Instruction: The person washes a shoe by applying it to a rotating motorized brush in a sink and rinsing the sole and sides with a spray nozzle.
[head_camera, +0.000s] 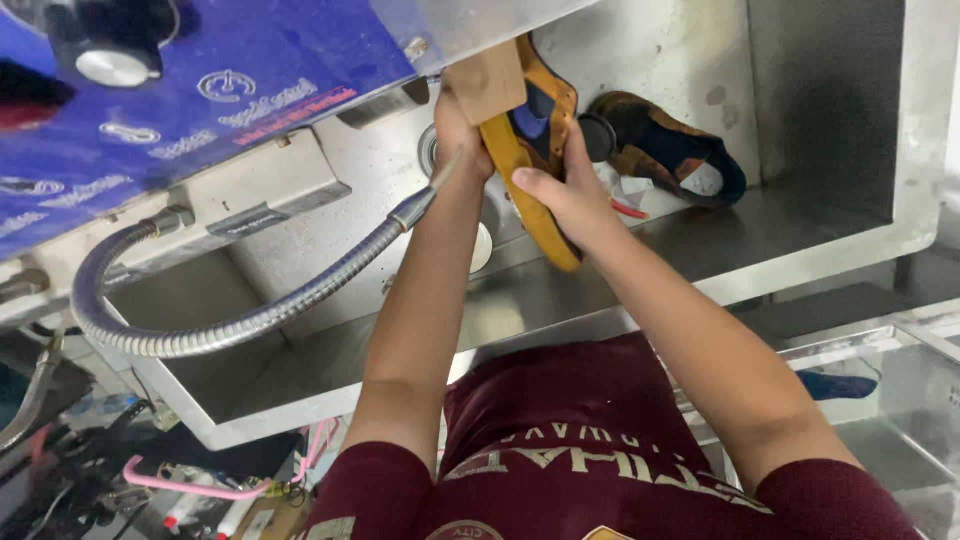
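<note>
Hiding most of its fingers behind the shoe (530, 150), the left hand (458, 135) closes around the shoe's far side; how tightly cannot be made out. The right hand (565, 195) wraps the near edge, thumb laid along the yellow sole. The shoe, tan and blue, stands tilted on a wooden last (488, 82) whose upper end vanishes under a blue machine panel (200, 90). A second shoe (665, 145) lies just beside, partly covered. A flexible metal hose (240, 320) curves over the steel shelf (800, 240) of a metal cabinet. Tools below are blurred.
</note>
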